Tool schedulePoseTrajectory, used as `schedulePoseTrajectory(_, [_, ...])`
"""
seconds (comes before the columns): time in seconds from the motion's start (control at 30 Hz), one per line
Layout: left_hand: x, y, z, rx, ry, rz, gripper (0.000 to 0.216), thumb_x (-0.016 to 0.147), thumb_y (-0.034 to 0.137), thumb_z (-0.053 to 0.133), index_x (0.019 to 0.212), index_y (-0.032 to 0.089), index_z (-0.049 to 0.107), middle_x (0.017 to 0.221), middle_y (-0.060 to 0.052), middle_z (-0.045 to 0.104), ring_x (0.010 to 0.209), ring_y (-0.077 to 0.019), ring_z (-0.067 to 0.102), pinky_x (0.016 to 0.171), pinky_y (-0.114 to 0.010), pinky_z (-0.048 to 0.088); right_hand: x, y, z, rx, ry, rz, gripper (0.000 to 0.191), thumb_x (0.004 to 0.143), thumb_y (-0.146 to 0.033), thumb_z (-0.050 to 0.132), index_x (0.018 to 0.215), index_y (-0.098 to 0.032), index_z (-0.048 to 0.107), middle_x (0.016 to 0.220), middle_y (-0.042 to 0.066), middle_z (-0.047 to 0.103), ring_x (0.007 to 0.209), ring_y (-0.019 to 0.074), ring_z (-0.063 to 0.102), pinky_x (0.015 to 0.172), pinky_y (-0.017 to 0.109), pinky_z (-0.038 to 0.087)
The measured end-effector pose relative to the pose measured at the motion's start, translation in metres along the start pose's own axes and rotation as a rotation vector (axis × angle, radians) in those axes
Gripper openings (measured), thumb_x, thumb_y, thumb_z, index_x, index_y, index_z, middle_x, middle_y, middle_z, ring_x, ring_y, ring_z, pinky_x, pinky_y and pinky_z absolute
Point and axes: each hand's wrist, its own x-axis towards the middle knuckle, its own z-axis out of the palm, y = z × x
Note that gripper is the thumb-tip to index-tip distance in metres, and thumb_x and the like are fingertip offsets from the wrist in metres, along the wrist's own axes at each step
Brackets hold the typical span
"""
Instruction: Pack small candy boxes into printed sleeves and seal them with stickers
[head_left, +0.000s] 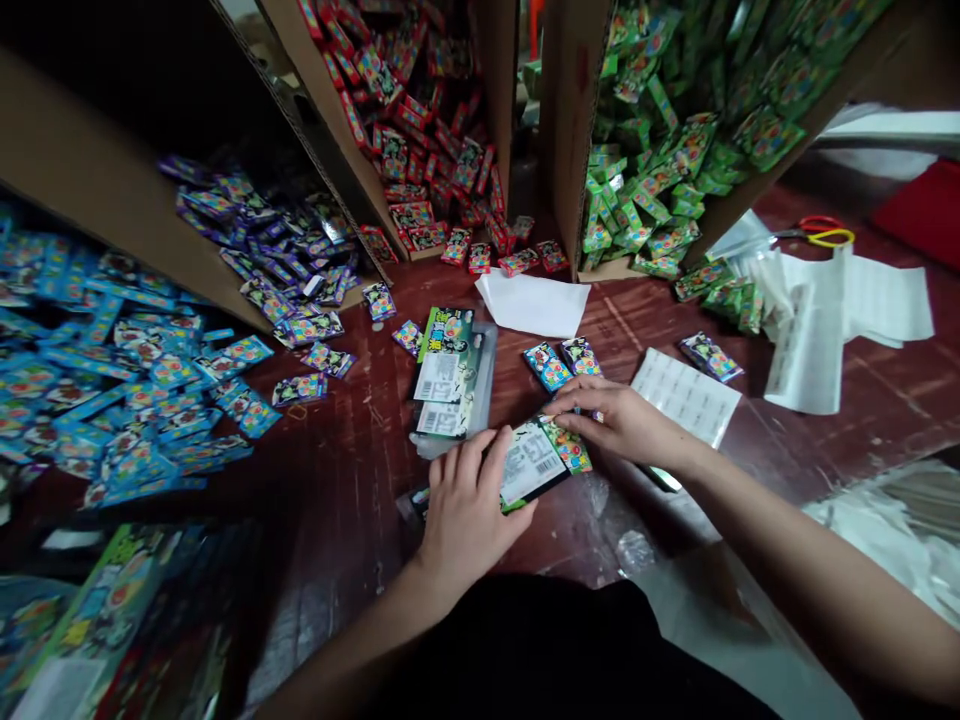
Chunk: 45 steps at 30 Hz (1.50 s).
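Note:
A printed packaging card [534, 462] with a white barcode label lies tilted on the table in front of me. My left hand [476, 500] grips its left end, fingers on top and thumb along the near edge. The fingers of my right hand [619, 420] are pinched together at the card's far right edge; what lies between them is too small to make out. Just beyond are a blue small packet [547, 367] and a purple small packet [581, 356]. A sheet of labels [686, 397] lies partly behind my right wrist. Stacked printed cards [442, 385] rest on clear plastic left of centre.
Cardboard boxes spill red packets [469, 165], green packets [637, 210] and purple packets [292, 240]. Blue packets [150, 380] are heaped at left. A white paper [534, 303] lies at the back. Scissors [825, 232] and label strips [810, 340] are at right. Finished-looking cards [97, 610] stand at lower left.

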Motion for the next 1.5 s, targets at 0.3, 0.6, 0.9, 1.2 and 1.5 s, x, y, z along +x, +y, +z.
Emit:
schedulePoseTrajectory(0.3, [0.008,0.007,0.011,-0.030,0.042,-0.142,0.078,0.084,0.040,0.070,0.152,0.018,0.038,0.139,-0.017,0.057,0.121,-0.0381,0.053,0.103,-0.054,0.040,0.013,-0.009,0.016,-0.014,0.078,0.012,0.030,0.098,-0.027,0.058,0.127,-0.026,0.064,0.125,0.010,0.063,0.122,0.0234,0.058,0.105,0.043,0.049])
schedulePoseTrajectory(0.6, [0.021,-0.007,0.020,-0.829,0.086,-0.383,0.052,0.098,0.042,0.055,0.145,0.024,0.043,0.137,-0.013,0.057,0.126,-0.0270,0.057,0.108,-0.046,0.046,-0.004,-0.009,0.055,0.341,0.252,0.334,0.045,0.097,-0.043,0.060,0.138,-0.031,0.047,0.122,0.006,0.065,0.100,0.0211,0.067,0.088,0.039,0.057])
schedulePoseTrajectory(0.9, [0.000,-0.027,0.024,-1.096,-0.058,-0.411,0.051,0.095,0.034,0.061,0.143,0.026,0.045,0.121,-0.008,0.063,0.091,-0.0161,0.067,0.078,-0.027,0.057,-0.011,-0.009,0.058,0.145,0.039,0.215,0.027,0.100,-0.038,0.054,0.124,-0.030,0.062,0.118,0.006,0.067,0.112,0.0233,0.063,0.102,0.044,0.050])
schedulePoseTrajectory(1.2, [0.010,-0.028,0.015,-1.098,-0.081,-0.511,0.026,0.097,0.040,0.058,0.114,0.021,0.065,0.102,-0.004,0.070,0.093,-0.0176,0.066,0.083,-0.028,0.054,-0.042,-0.045,0.108,0.531,0.726,0.622,0.023,0.094,-0.043,0.064,0.106,-0.028,0.053,0.097,0.004,0.064,0.084,0.0188,0.065,0.070,0.033,0.059])
schedulePoseTrajectory(1.5, [0.029,-0.001,0.010,-1.271,-0.034,-0.514,0.028,0.097,0.034,0.059,0.121,0.020,0.062,0.127,-0.010,0.071,0.113,-0.0217,0.067,0.098,-0.037,0.052,-0.044,-0.037,0.093,0.391,0.596,0.462,0.024,0.099,-0.035,0.056,0.119,-0.034,0.069,0.117,0.006,0.069,0.111,0.0248,0.063,0.099,0.046,0.053])
